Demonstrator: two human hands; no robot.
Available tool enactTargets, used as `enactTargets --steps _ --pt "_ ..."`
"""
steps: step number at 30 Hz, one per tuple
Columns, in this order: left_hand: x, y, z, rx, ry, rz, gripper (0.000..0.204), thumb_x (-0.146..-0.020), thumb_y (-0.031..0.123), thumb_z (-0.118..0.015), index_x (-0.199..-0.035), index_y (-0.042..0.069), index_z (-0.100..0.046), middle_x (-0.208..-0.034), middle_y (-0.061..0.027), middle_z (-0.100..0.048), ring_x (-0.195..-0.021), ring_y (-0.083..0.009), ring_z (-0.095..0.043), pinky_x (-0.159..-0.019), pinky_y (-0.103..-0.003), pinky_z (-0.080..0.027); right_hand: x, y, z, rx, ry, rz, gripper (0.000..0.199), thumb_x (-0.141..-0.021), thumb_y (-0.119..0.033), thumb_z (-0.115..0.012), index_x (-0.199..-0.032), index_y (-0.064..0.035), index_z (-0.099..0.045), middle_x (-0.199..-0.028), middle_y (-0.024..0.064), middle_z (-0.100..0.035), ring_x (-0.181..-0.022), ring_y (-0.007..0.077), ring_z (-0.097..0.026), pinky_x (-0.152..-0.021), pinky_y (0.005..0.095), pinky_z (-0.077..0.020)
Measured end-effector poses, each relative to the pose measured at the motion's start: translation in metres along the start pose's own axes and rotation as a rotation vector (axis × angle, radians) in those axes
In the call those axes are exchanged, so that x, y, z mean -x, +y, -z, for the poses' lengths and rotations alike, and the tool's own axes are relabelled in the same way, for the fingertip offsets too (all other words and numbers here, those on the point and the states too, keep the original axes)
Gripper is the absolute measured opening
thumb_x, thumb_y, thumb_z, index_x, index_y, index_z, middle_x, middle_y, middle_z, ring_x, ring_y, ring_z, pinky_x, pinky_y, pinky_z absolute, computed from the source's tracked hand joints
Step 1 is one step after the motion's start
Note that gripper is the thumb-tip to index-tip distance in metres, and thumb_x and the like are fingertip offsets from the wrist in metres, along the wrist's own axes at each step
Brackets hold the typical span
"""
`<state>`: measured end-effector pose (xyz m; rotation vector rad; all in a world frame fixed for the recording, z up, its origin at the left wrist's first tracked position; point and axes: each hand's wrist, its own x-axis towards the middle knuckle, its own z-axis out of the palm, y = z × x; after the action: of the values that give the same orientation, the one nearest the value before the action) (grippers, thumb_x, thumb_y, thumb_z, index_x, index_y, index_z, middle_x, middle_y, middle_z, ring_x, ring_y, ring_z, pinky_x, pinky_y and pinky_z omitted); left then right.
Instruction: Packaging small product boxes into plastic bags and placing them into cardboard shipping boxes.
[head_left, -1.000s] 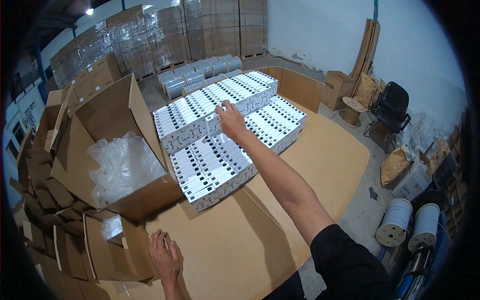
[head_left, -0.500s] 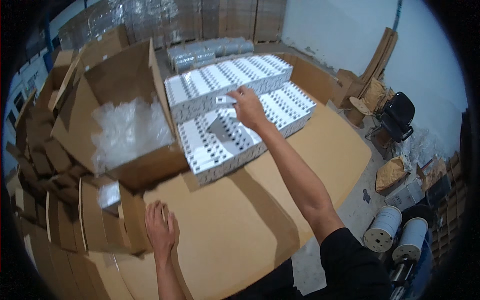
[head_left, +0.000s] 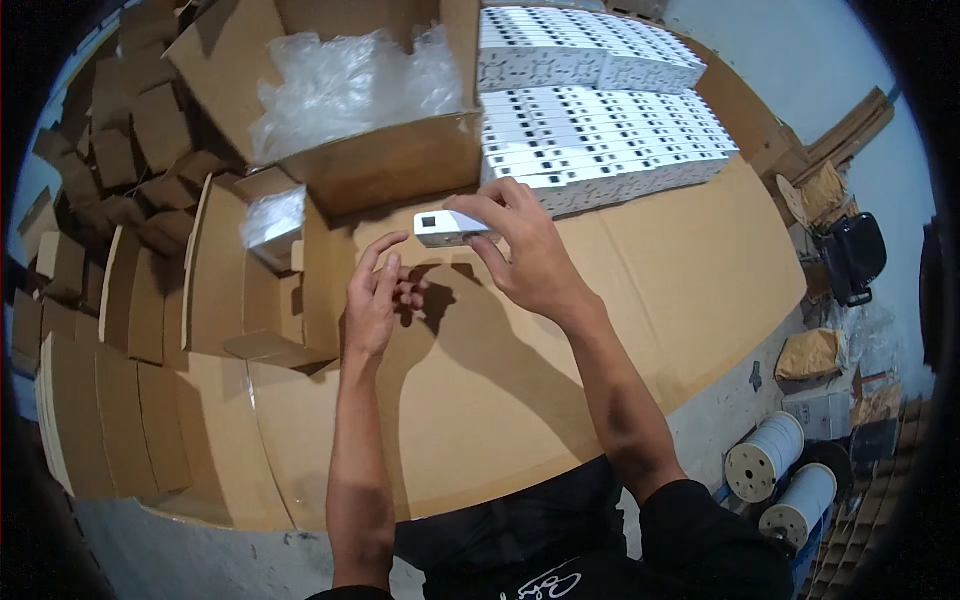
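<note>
A slim white device with a small dark square window at one end is pinched between the thumb and fingers of my right hand, held above the cardboard-covered table. Just left of its free end is my left hand, empty, with fingers apart. Behind my hands, many matching white devices stand in tight rows, with a second block of them raised at the back. To the left, an open small carton contains a clear-wrapped item.
A large open carton at the back left holds crumpled clear plastic bags. Folded cartons crowd the left side. Beyond the table's right edge are cable spools and a black chair.
My right hand has brought the white device from over the rows toward me. My left hand has risen from beside the small carton toward it. The view has shifted left and downward.
</note>
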<state>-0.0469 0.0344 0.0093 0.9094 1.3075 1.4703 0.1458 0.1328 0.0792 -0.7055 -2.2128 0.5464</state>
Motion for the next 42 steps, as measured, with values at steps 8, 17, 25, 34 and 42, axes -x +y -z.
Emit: enactTargets --steps 8,17,25,34,42 --pt "-0.007 -0.005 0.012 0.204 -0.022 -0.037 0.038 -0.109 0.035 -0.048 -0.132 0.006 -0.056 -0.1 -0.0086 -0.069 -0.077 -0.0108 -0.065 -0.067 -0.024 -0.056 0.013 0.001 -0.038 -0.079 -0.032 0.079 0.039 -0.079 0.002 -0.074 -0.116 -0.0103 -0.07 -0.104 0.012 -0.057 -0.099 0.0317 -0.057 -0.089 0.0431 -0.0485" --pt "-0.01 0.005 0.004 0.044 0.105 -0.193 0.065 -0.094 -0.005 -0.061 -0.152 0.01 -0.035 -0.12 -0.0136 -0.063 -0.106 -0.0163 -0.062 -0.087 -0.03 -0.055 0.028 0.024 -0.075 -0.542 0.2 -0.215 0.024 -0.089 0.004 -0.069 -0.112 0.0006 -0.062 -0.125 0.0176 -0.056 -0.114 0.0267 -0.064 -0.088 0.0337 -0.0593" --pt "-0.011 -0.01 0.009 -0.141 0.082 -0.203 0.055 -0.095 -0.01 -0.058 -0.146 0.004 -0.043 -0.127 -0.0134 -0.06 -0.117 -0.0191 -0.06 -0.1 -0.032 -0.051 0.03 0.039 -0.085 -0.579 0.157 -0.372 0.032 -0.091 0.004 -0.067 -0.121 0.0023 -0.054 -0.115 0.0194 -0.068 -0.106 0.0288 -0.071 -0.089 0.0368 -0.0587" --pt "-0.008 -0.02 0.012 -0.262 0.109 -0.189 0.045 -0.095 -0.008 -0.058 -0.138 -0.001 -0.048 -0.123 -0.0135 -0.063 -0.116 -0.0197 -0.062 -0.1 -0.033 -0.051 0.035 0.038 -0.08 -0.35 0.055 -0.309 0.035 -0.09 0.004 -0.065 -0.123 0.0027 -0.054 -0.111 0.025 -0.069 -0.105 0.0363 -0.07 -0.091 0.0425 -0.0562" --pt "-0.006 -0.016 0.004 -0.296 0.131 -0.227 0.044 -0.096 0.004 -0.063 -0.138 0.001 -0.05 -0.125 -0.0167 -0.066 -0.117 -0.0235 -0.064 -0.104 -0.037 -0.05 0.038 0.041 -0.077 -0.333 0.027 -0.279 0.045 -0.087 0.005 -0.063 -0.129 0.0009 -0.05 -0.114 0.0249 -0.068 -0.109 0.0399 -0.068 -0.094 0.0449 -0.0545"
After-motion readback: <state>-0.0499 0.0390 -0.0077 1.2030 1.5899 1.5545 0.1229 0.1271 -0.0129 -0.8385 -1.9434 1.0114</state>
